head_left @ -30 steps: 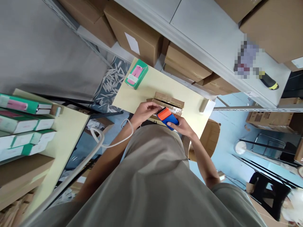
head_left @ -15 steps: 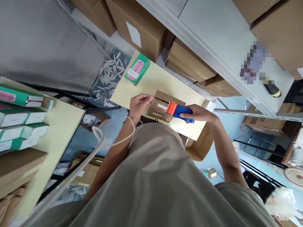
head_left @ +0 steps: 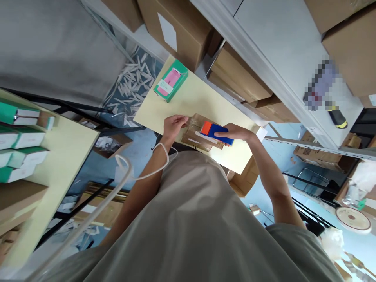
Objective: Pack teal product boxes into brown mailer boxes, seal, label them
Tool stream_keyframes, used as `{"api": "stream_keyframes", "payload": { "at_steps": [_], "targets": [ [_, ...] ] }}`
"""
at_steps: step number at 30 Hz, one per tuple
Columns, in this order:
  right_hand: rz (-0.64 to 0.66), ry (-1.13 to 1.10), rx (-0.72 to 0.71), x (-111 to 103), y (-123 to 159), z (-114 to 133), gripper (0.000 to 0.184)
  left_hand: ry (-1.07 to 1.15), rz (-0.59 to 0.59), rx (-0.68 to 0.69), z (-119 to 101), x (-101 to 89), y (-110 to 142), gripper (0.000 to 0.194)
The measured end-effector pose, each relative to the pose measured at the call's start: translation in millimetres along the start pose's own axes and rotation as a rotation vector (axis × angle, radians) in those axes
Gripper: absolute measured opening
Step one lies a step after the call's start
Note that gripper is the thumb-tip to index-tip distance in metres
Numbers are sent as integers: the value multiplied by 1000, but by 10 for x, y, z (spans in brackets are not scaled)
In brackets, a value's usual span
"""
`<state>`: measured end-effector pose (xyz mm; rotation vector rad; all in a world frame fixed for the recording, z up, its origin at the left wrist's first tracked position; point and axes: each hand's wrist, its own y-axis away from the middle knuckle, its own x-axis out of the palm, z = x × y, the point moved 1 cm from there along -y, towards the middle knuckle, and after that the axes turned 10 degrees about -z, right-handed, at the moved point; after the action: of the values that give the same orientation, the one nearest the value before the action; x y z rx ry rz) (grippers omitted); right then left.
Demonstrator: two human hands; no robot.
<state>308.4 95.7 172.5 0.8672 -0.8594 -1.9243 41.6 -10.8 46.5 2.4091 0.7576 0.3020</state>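
My right hand (head_left: 237,132) grips a blue and orange tape dispenser (head_left: 212,129), its orange end towards the left and low over a closed cardboard box (head_left: 188,138). The brown box lies on the pale yellow table (head_left: 202,94) just in front of my body and has white labels on top. At the box's left end, my left hand (head_left: 172,127) is closed with fingertips pinched on a glossy clear strip of packing tape (head_left: 193,122). The dispenser hides part of the box top.
A green box with a pink picture (head_left: 170,81) lies at the table's far left. Similar boxes are stacked on a side table (head_left: 73,145). Large cartons (head_left: 176,27) line the shelf behind. An open carton (head_left: 245,176) stands below the right edge. A white cable (head_left: 141,178) loops by my left wrist.
The dispenser first moved right, away from my left hand, then back left and down over the box. My left hand shifted to the box's left end. The view turned slightly.
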Motion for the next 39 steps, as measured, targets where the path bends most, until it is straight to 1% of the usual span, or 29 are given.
{"api": "stream_keyframes", "payload": {
  "at_steps": [5, 7, 9, 10, 12, 14, 16, 18, 19, 20, 22, 24, 26, 28, 31, 34, 36, 38, 39],
  "targets": [
    [-45, 34, -7, 146, -10, -13, 67, -33, -30, -72, 280, -28, -95, 46],
    [-63, 39, -9, 178, -1, -14, 66, -72, -11, -61, 401, -29, -134, 48],
    [-66, 47, -7, 195, 1, -16, 66, -148, 15, -17, 494, -39, -158, 50],
    [-68, 56, -12, 198, -1, -15, 66, -203, 28, 23, 521, -46, -164, 51],
    [-78, 92, -26, 199, -4, -9, 68, -328, 38, 147, 525, -59, -168, 55],
    [-91, 144, -29, 196, -2, 2, 69, -429, 33, 321, 467, -42, -168, 63],
    [-91, 178, -15, 196, 12, 15, 69, -486, 55, 527, 377, 33, -169, 67],
    [-77, 174, -6, 201, 33, 24, 68, -517, 129, 718, 299, 166, -169, 57],
    [-68, 165, -7, 207, 44, 27, 67, -530, 175, 782, 277, 240, -169, 51],
    [-58, 154, -9, 215, 52, 28, 67, -541, 217, 813, 267, 309, -169, 47],
    [-29, 124, -4, 237, 59, 27, 68, -561, 263, 807, 280, 408, -164, 44],
    [6, 77, 0, 260, 61, 29, 70, -575, 260, 781, 307, 441, -153, 42],
    [34, 40, 2, 258, 85, 29, 73, -591, 233, 782, 323, 426, -135, 41],
    [46, 47, 21, 201, 169, -1, 75, -609, 213, 791, 322, 398, -116, 40],
    [56, 74, 110, -15, 453, -174, 77, -619, 196, 802, 307, 382, -96, 37],
    [86, 97, 227, -307, 840, -511, 78, -617, 181, 808, 311, 398, -98, 35],
    [88, 139, 306, -461, 1046, -760, 77, -613, 171, 814, 328, 413, -111, 35],
    [57, 187, 378, -531, 1143, -960, 75, -604, 175, 824, 346, 423, -128, 36],
    [27, 215, 403, -529, 1143, -1027, 73, -603, 178, 826, 355, 426, -135, 36]
  ]
}}
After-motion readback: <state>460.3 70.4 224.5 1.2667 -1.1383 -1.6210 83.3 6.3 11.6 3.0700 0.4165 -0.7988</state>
